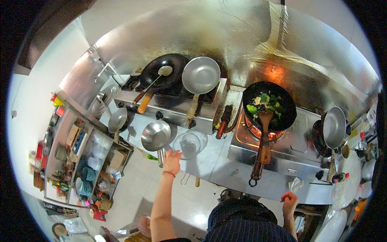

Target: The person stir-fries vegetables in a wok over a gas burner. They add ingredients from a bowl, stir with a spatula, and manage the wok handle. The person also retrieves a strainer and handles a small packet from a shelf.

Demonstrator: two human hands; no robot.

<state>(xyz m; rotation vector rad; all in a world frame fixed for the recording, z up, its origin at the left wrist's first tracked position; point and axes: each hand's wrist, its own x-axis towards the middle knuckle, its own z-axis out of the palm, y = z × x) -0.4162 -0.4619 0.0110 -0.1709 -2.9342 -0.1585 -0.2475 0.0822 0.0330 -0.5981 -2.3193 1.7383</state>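
My left hand (171,161) reaches over the counter's front edge, fingers at the handle of a small steel pan (156,135); whether they grip it I cannot tell. Just right of those fingers is a clear glass bowl (188,145). My right hand (290,198) hangs at the counter's front right, fingers curled, beside a white cloth or tissue (295,184); nothing is plainly in it. A black wok (284,116) with broccoli (264,97) and pale pieces sits over a lit burner. A wooden spatula (265,121) rests in it, its handle lying along the wok's handle.
Behind the counter, a gas stove (169,109) bears a black wok (178,71) with a ladle (165,70) and a grey pan (201,75). Another saucepan (118,120) is at left, near shelves (90,163) of dishes. More pans (334,127) and a small bottle (340,178) are at right.
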